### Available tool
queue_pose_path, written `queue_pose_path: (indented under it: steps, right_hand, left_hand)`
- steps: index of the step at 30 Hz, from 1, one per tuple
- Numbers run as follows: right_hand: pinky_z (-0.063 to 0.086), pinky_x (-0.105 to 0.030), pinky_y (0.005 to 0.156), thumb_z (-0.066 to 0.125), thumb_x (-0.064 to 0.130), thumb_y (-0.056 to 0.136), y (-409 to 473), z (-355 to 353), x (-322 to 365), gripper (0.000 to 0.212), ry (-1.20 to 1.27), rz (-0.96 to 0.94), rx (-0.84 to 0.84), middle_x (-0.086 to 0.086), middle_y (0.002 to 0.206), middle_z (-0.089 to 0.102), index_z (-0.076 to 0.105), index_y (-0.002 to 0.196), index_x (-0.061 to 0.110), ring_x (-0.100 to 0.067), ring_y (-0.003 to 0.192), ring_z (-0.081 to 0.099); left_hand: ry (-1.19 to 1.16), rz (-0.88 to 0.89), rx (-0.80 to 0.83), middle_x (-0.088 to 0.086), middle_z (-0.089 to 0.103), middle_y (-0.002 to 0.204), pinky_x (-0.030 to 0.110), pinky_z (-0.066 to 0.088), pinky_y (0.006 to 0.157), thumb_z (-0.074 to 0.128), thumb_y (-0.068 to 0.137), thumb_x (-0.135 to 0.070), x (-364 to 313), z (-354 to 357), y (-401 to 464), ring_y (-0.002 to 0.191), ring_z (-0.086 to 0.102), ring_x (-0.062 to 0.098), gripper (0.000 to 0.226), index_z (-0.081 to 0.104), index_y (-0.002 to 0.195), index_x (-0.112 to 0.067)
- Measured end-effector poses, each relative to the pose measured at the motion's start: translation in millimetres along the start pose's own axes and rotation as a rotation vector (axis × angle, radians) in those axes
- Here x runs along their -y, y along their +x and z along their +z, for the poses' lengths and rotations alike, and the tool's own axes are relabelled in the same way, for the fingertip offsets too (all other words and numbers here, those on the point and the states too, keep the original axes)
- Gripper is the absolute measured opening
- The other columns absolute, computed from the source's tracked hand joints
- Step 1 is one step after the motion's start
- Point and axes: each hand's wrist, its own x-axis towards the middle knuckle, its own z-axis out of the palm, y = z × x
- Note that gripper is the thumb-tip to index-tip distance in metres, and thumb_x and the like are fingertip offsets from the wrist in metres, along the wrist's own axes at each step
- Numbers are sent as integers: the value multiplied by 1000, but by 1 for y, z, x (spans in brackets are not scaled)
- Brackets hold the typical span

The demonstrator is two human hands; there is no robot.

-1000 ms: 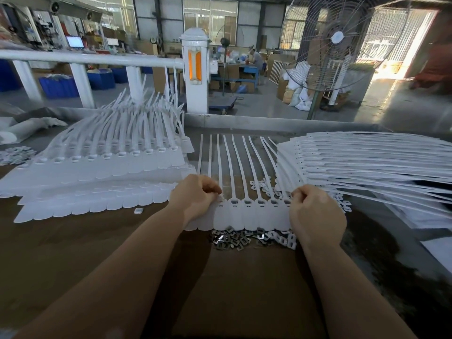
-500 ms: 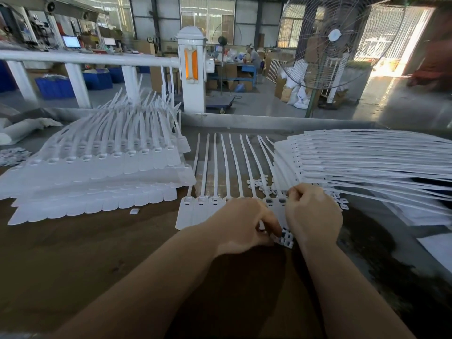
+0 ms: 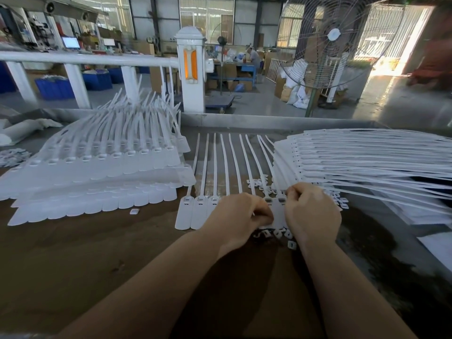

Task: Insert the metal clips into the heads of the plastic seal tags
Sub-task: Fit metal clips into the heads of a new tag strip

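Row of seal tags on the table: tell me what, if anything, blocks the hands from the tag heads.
Nothing visible does. The left hand and right hand are already on the row of seal tags, fingers curled at the heads near its right end.

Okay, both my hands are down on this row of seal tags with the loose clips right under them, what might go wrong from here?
1. The left hand covers several heads in the tag row, so a slot could get skipped unseen.
2. The loose clips lie under both wrists; the right hand could scatter them.
3. The stack of tags on the right overlaps the row's tails and may snag them.
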Motion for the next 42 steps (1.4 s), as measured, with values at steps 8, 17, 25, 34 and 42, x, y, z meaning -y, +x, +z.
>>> queue_pose_path:
  steps: [8, 17, 25, 34, 42]
  right_hand:
    - [21, -25, 51, 46, 22, 94, 1, 2, -1, 23, 8, -8, 9, 4, 62, 46, 66, 83, 17, -18, 63, 44]
    - [25, -26, 55, 46, 23, 94, -1, 2, -1, 23, 4, -14, 9, 2, 67, 50, 66, 86, 16, -18, 66, 45]
    - [29, -26, 59, 45, 22, 95, -2, 2, 1, 24, -6, -42, 15, 2, 71, 51, 67, 90, 15, -17, 68, 46]
    - [28, -26, 60, 46, 22, 95, -2, 2, 1, 23, -5, -72, 15, 3, 71, 51, 68, 91, 13, -16, 70, 46]
    - [28, -25, 59, 45, 23, 95, -2, 2, 2, 23, -23, -74, 19, 4, 73, 52, 67, 93, 16, -15, 70, 46]
  left_hand:
    - [-128, -182, -175, -18, 62, 79, 13, 44, 79, 62, 89, -17, 26, -27, 4, 81, 58, -3, 13, 70, 98, -18]
    - [209, -237, -275, -4, 69, 93, 28, 51, 82, 61, 90, -18, 44, -34, 4, 84, 60, 12, 12, 70, 97, -20]
    - [466, -41, -295, -4, 65, 101, 23, 41, 81, 51, 95, -24, 39, -24, 3, 92, 53, 14, 20, 68, 105, -21]
    - [429, -100, -247, -3, 62, 104, 28, 43, 88, 47, 97, -23, 39, -20, 1, 96, 52, 15, 23, 67, 108, -19]
    - [446, -113, -224, -2, 62, 106, 27, 42, 91, 47, 97, -24, 37, -21, 3, 99, 51, 15, 26, 67, 111, -18]
